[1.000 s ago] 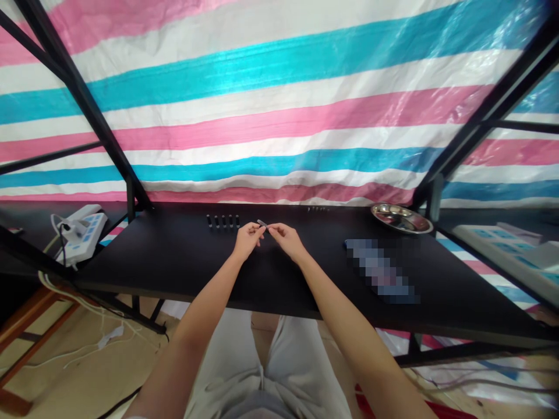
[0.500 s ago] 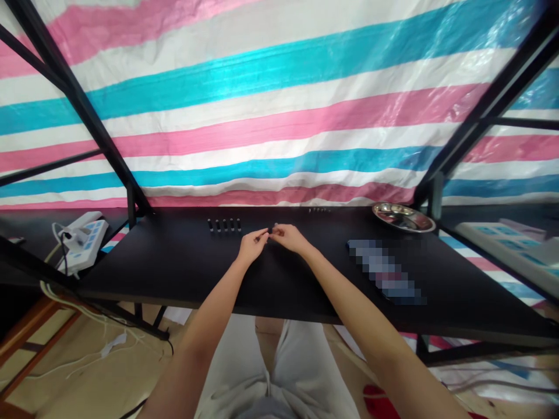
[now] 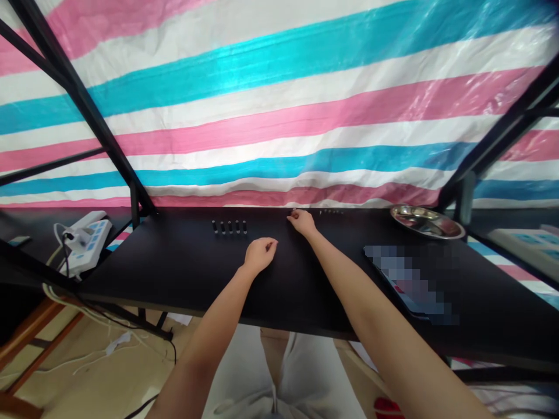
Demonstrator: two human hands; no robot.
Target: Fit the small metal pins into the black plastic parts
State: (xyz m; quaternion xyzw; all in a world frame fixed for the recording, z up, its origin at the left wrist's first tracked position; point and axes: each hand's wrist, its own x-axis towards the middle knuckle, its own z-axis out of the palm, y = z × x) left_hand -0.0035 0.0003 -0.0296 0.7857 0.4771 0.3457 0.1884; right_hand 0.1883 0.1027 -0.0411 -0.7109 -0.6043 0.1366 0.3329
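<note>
My left hand [image 3: 261, 255] is closed just above the black table, its thumb and fingers curled together. A dark spot shows between the fingers, too small to name. Farther back, near the table's rear edge, my right hand [image 3: 302, 222] is closed in a pinch. Something tiny and pale shows by its fingertips, but I cannot make out what it is. Left of both hands, several small dark cylinders [image 3: 229, 227] with pale ends form a row. To the right of my right hand, several tiny shiny pieces [image 3: 332, 212] lie in a line along the back edge.
The black table [image 3: 174, 267] has metal posts on both sides and a striped plastic sheet [image 3: 279, 139] behind it. A round steel plate [image 3: 456, 233] sits at the back right, with a blurred flat dark object [image 3: 404, 285] before it. Power strips [image 3: 94, 247] lie at left.
My hands have come apart from where they met. The right one has moved back to the rear edge; the left has drawn slightly nearer to me. The view has shifted a little.
</note>
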